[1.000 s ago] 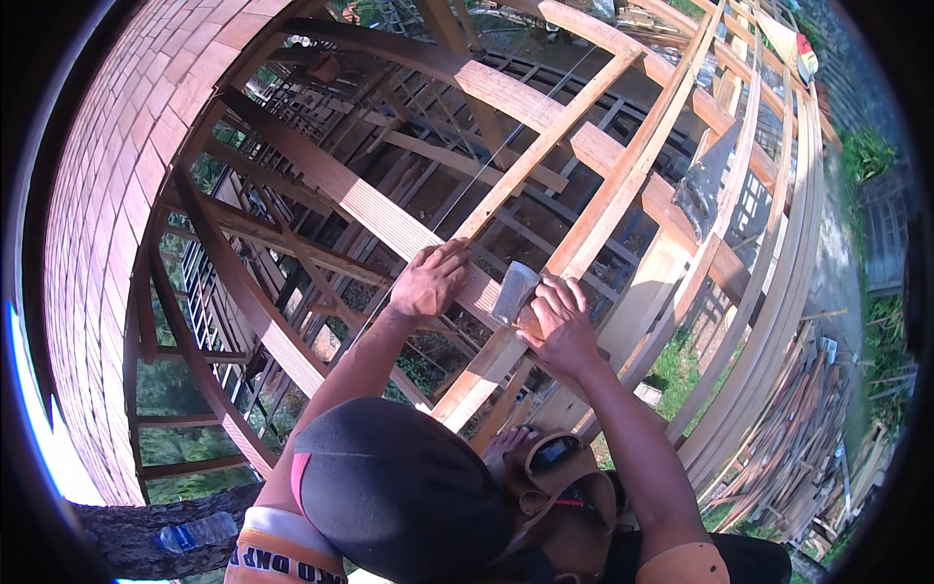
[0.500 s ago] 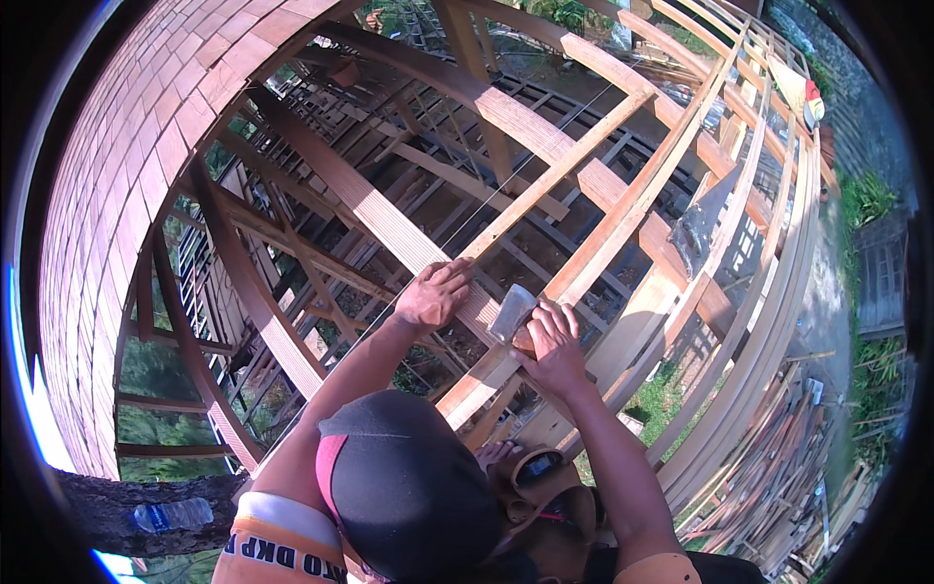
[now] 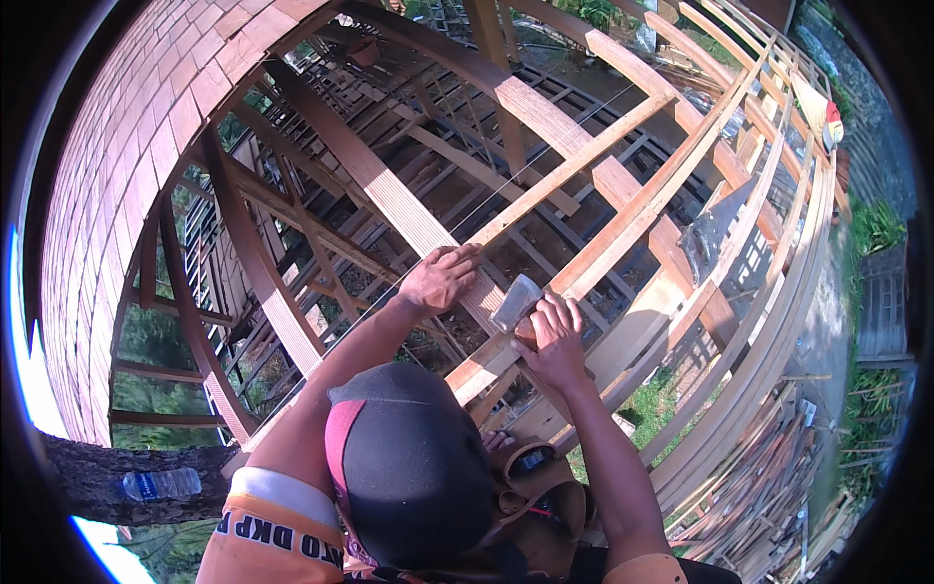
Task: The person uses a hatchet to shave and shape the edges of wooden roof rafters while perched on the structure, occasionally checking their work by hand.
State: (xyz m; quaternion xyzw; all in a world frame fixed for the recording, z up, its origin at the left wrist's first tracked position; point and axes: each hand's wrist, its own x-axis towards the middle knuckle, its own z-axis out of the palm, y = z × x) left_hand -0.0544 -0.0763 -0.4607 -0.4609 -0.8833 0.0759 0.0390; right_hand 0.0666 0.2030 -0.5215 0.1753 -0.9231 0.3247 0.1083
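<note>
Roof frame, centre of frame: the left hand lies with its fingers together over the lower end of a slim batten, where that batten meets a broad rafter. Whether it grips the wood or only rests there cannot be determined. The right hand, just beside and lower right, is clamped on a hatchet-like tool, its grey metal head pointing upper left, near a second batten.

Progress, as judged: wooden shingles cover the left of the frame; from centre to upper right, rafters and battens are uncovered. The slim batten is in place across the rafters; its fastening is unverified. Shingling of this section appears outstanding.
</note>
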